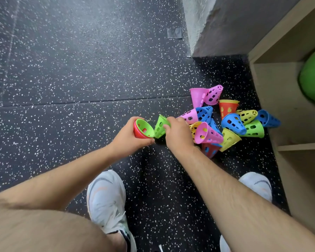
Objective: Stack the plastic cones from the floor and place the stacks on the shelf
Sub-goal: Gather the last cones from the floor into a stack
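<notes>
Cones [207,134] sit in a heap [233,123] on the floor [80,70], the shelf [273,99] just right of it. Left of the heap, my left hand [128,136] grips a red-and-green stack [143,129]; my right hand [178,136] pinches a green cone [160,127] touching it. I'd aim its narrow end into the stack's mouth.

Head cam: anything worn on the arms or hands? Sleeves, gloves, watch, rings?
Nothing worn that shows. The left hand and right hand are ungloved, with no rings visible. The left forearm and right forearm are bare to the frame edge: no sleeves, watch or bands.
</notes>
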`<state>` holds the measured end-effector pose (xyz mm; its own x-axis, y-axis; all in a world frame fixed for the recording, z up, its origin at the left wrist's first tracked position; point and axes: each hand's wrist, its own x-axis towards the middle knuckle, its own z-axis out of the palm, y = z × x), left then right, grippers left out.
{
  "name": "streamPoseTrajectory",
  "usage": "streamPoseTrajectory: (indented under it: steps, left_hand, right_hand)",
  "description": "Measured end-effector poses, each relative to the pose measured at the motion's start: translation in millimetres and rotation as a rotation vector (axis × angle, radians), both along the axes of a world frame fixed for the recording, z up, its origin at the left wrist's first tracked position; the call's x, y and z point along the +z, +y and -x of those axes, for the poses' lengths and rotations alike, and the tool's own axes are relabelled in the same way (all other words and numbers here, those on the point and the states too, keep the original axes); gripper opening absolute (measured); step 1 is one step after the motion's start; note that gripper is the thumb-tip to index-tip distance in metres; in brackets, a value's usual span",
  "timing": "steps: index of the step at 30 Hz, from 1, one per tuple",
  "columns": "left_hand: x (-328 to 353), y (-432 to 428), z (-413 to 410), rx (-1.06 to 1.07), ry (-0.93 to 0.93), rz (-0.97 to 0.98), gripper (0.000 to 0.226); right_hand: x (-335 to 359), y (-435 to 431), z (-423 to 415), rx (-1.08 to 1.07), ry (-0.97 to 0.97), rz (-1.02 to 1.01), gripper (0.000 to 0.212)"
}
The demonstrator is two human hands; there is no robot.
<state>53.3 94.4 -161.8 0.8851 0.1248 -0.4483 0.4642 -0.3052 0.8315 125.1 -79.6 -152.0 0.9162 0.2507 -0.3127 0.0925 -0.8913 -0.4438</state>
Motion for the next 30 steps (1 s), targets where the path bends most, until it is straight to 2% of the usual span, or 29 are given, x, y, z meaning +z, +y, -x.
streamPoseTrajectory:
  steps: [6,10,17,22,25,27,30]
  left_hand:
    - [-4.1,6.3,3.9,0.021,0.006,-0.027,0.072]
    - [-3.1,1.8,1.4,0.022,0.0,-0.016,0.071]
    - [7.7,-11.6,-4.3,-0.025,-0.052,0.008,0.064]
    - [14.8,-18.7,2.2,-0.061,-0.064,0.004,0.061]
    - [21.0,-26.4,5.3,-0.061,-0.08,0.005,0.064]
    - [26.2,-33.5,5.5,-0.079,-0.092,-0.005,0.068]
    - [34.5,-45.3,6.7,-0.152,-0.086,-0.012,0.076]
  right_hand:
    - [7.6,2.5,-2.4,-0.034,-0.171,-0.299,0.021]
    - [15.6,-1.8,5.2,0.015,-0.237,-0.399,0.022]
    - [21.5,-7.5,42.6,0.182,-0.085,-0.361,0.03]
    - [32.0,-20.6,50.5,0.198,-0.026,-0.343,0.036]
    - [40.9,-32.3,49.1,0.244,-0.088,-0.315,0.037]
    - [48.4,-43.4,48.0,0.241,-0.202,-0.279,0.034]
    - [56.9,-69.1,42.8,0.159,-0.378,-0.072,0.042]
